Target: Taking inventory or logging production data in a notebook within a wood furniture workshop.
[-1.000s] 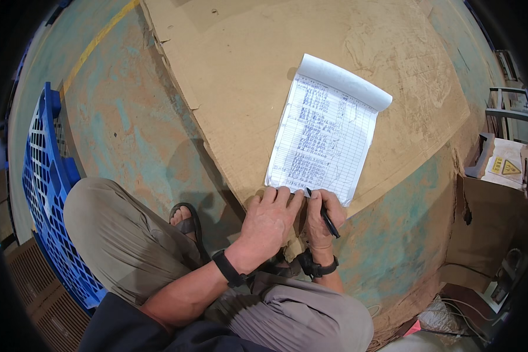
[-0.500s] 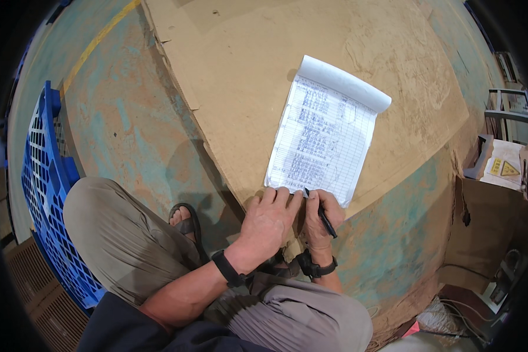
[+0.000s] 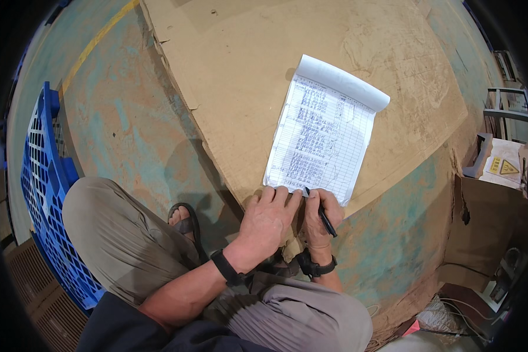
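A pad of ruled paper [image 3: 320, 138] covered with handwriting lies on a brown cardboard sheet, its top pages curled back at the far end. My right hand [image 3: 321, 220] is closed round a black pen [image 3: 325, 222], whose tip meets the paper near the pad's lower edge. Beside it, my left hand [image 3: 268, 220] rests with its fingers laid out on the pad's lower left edge, holding nothing. Each wrist has a black band on it.
The cardboard sheet [image 3: 234, 88] covers part of a worn green floor [image 3: 135, 129]. A blue plastic pallet [image 3: 47, 193] stands on the left. To the right are an open cardboard box [image 3: 481, 217], a paper with a yellow warning sign [image 3: 504, 167] and some cables [image 3: 466, 314].
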`<state>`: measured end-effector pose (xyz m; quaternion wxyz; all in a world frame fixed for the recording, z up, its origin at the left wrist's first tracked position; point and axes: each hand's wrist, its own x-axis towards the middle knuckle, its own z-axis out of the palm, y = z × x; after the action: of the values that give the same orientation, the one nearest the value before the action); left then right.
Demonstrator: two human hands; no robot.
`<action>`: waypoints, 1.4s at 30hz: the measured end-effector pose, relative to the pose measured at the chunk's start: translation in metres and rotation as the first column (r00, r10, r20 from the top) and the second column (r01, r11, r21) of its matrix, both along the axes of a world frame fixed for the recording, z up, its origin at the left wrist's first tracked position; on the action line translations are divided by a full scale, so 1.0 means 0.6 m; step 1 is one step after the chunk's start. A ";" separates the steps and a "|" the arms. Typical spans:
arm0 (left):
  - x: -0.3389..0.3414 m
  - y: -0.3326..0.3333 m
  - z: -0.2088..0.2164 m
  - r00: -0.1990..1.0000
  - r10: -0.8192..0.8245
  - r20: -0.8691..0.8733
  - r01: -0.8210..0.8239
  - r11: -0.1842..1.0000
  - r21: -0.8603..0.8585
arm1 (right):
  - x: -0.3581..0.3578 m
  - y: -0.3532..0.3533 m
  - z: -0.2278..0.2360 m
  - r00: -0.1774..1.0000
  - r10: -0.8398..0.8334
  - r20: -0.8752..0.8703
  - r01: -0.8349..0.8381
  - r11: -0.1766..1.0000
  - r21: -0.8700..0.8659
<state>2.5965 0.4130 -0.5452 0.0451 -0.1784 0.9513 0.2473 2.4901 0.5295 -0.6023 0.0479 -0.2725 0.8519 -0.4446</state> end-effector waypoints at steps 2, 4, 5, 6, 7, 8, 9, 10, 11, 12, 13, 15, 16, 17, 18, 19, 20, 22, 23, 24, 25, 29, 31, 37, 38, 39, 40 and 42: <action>0.000 0.000 0.000 1.000 -0.002 0.003 0.002 1.000 0.004 | 0.000 -0.001 0.000 1.000 -0.011 -0.018 0.010 1.000 -0.021; -0.001 -0.001 0.001 1.000 -0.003 0.008 0.003 1.000 0.007 | -0.001 -0.001 0.003 1.000 0.001 -0.001 -0.001 1.000 0.002; 0.000 -0.001 0.001 1.000 -0.003 0.009 0.003 1.000 0.007 | -0.001 0.000 0.002 1.000 0.001 0.000 -0.001 1.000 0.002; -0.001 0.000 0.000 1.000 -0.001 0.008 0.001 1.000 0.009 | 0.000 0.001 0.002 1.000 0.006 0.007 -0.006 1.000 0.003; -0.001 0.000 0.000 1.000 0.000 0.006 0.000 1.000 0.011 | 0.000 0.002 0.001 1.000 0.011 0.014 -0.011 1.000 0.005; -0.002 0.000 0.001 1.000 -0.001 0.007 0.001 1.000 0.011 | -0.001 0.001 0.003 1.000 0.011 0.014 -0.011 1.000 0.005; -0.003 -0.001 0.002 1.000 0.000 0.013 0.000 1.000 0.008 | -0.001 -0.001 0.005 1.000 0.013 0.006 -0.013 1.000 0.009; -0.003 -0.001 0.002 1.000 0.001 0.020 -0.001 1.000 0.005 | -0.001 -0.002 0.007 1.000 0.016 -0.002 -0.016 1.000 0.012; -0.002 0.000 0.002 1.000 0.000 0.021 -0.001 1.000 0.006 | 0.000 -0.001 0.006 1.000 0.016 -0.001 -0.016 1.000 0.013; -0.002 -0.001 0.002 1.000 0.002 0.017 -0.002 1.000 0.007 | 0.000 -0.001 0.005 1.000 0.011 -0.008 -0.011 1.000 0.003; -0.002 -0.001 0.002 1.000 0.003 0.013 -0.003 1.000 0.009 | 0.000 -0.001 0.004 1.000 0.007 -0.016 -0.007 1.000 -0.007; -0.001 -0.001 0.001 1.000 0.004 0.010 -0.004 1.000 0.010 | 0.000 -0.001 0.004 1.000 0.012 -0.016 -0.012 1.000 -0.008; -0.001 0.000 0.000 1.000 0.004 0.008 -0.004 1.000 0.012 | 0.000 0.000 0.004 1.000 0.017 -0.017 -0.017 1.000 -0.008; -0.002 0.001 0.000 1.000 0.004 0.008 -0.004 1.000 0.013 | 0.000 0.001 0.004 1.000 0.017 -0.017 -0.017 1.000 -0.008; -0.002 0.001 0.000 1.000 0.001 0.014 -0.002 1.000 0.006 | 0.000 0.001 0.005 1.000 0.026 -0.004 -0.026 1.000 -0.010; -0.002 0.000 0.000 1.000 -0.001 0.021 0.001 1.000 -0.001 | -0.001 0.002 0.005 0.999 0.035 0.010 -0.035 0.999 -0.011; -0.002 0.001 -0.001 1.000 -0.001 0.021 0.001 1.000 -0.001 | 0.000 0.002 0.005 0.999 0.035 0.010 -0.035 0.999 -0.011; -0.001 0.001 -0.001 1.000 -0.002 0.014 0.002 1.000 -0.006 | 0.001 0.003 0.002 1.000 0.016 0.000 -0.016 1.000 0.002; -0.001 0.001 -0.002 1.000 -0.002 0.014 0.002 1.000 -0.006 | 0.001 0.002 0.003 1.000 0.016 0.000 -0.016 1.000 0.002; -0.001 0.000 -0.002 1.000 -0.002 0.016 0.002 1.000 -0.001 | 0.001 0.000 0.005 1.000 0.012 -0.005 -0.012 1.000 0.006; -0.001 0.000 -0.002 1.000 -0.002 0.017 0.002 1.000 0.004 | 0.001 0.000 0.006 1.000 0.007 -0.011 -0.007 1.000 0.009; -0.001 0.000 0.001 1.000 0.001 0.017 -0.001 1.000 0.010 | 0.000 0.000 0.007 1.000 0.013 -0.002 -0.013 1.000 0.004; -0.001 0.000 0.000 1.000 0.001 0.012 -0.001 1.000 0.013 | -0.001 0.001 0.004 1.000 0.020 -0.014 -0.020 1.000 0.009; -0.002 0.000 0.001 1.000 0.005 0.028 -0.005 1.000 0.008 | -0.001 0.001 0.004 1.000 0.016 -0.015 -0.016 1.000 0.024; -0.002 0.000 0.001 1.000 0.005 0.028 -0.006 1.000 0.008 | -0.001 0.001 0.005 1.000 0.017 -0.015 -0.016 1.000 0.024; -0.002 0.001 0.000 1.000 0.006 0.027 -0.006 1.000 0.006 | 0.000 0.000 0.006 1.000 0.013 -0.026 -0.012 1.000 0.022; -0.002 0.001 -0.001 1.000 0.006 0.026 -0.006 1.000 0.003 | 0.000 0.000 0.007 0.999 0.009 -0.036 -0.008 1.000 0.020; 0.000 0.002 -0.002 1.000 0.005 0.022 -0.005 1.000 -0.002 | 0.001 0.002 0.005 1.000 0.014 -0.028 -0.014 1.000 0.022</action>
<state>2.5963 0.4140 -0.5466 0.0546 -0.1836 0.9505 0.2446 2.4906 0.5307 -0.5994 0.0420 -0.2841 0.8553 -0.4312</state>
